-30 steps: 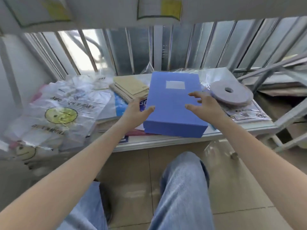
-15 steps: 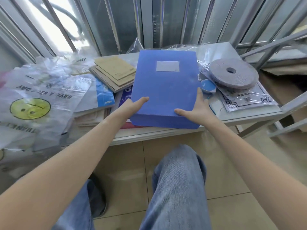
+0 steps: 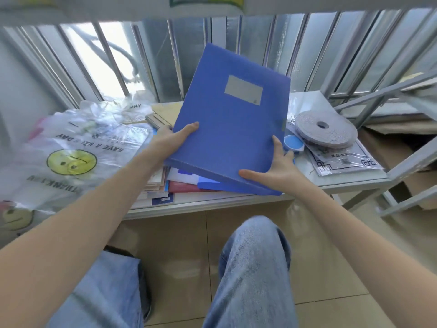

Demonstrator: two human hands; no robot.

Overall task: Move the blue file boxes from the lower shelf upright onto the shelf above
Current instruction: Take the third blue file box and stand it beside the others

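Note:
A blue file box point(image 3: 231, 124) with a grey label is held off the lower shelf point(image 3: 212, 204), its far end tilted up toward the window bars. My left hand point(image 3: 175, 138) grips its left edge, thumb on top. My right hand point(image 3: 276, 169) holds its near right corner from below and the side. Under it a second blue box point(image 3: 212, 183) lies flat on a pile of books and folders. The underside of the shelf above point(image 3: 212, 5) crosses the top of the view.
A smiley plastic bag point(image 3: 71, 157) fills the shelf's left side. Notebooks point(image 3: 160, 114) lie behind the box. A grey tape roll point(image 3: 326, 129), a small blue round lid point(image 3: 293, 143) and a bagged sheet point(image 3: 343, 159) sit at right. Metal frame bars point(image 3: 390, 95) stand further right. My knees are below.
The blue file box has been lifted from the pile and its far end tipped upward. Both hands moved with it. The head tilted up, bringing the upper shelf's underside back into view.

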